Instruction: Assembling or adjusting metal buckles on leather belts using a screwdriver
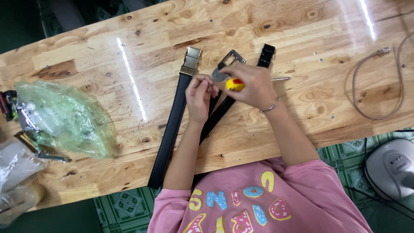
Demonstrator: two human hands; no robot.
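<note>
A black belt with a gold buckle (192,58) lies on the wooden table (108,64), its strap running down to the near edge. Beside it lies a second black belt (217,113) with an open silver buckle (232,57). A black strap end (267,54) lies next to that. My right hand (254,84) grips a screwdriver with a yellow and red handle (235,84); its metal shaft (280,79) sticks out to the right. My left hand (200,92) hovers over the second belt with its fingertips pinched together. Whether they hold something small is hidden.
A crumpled green plastic bag (64,116) with metal parts lies at the table's left, with clear bags (13,172) near the corner. A looped grey cable (375,86) lies at the right. Small screws dot the tabletop. A grey device (392,166) sits on the tiled floor.
</note>
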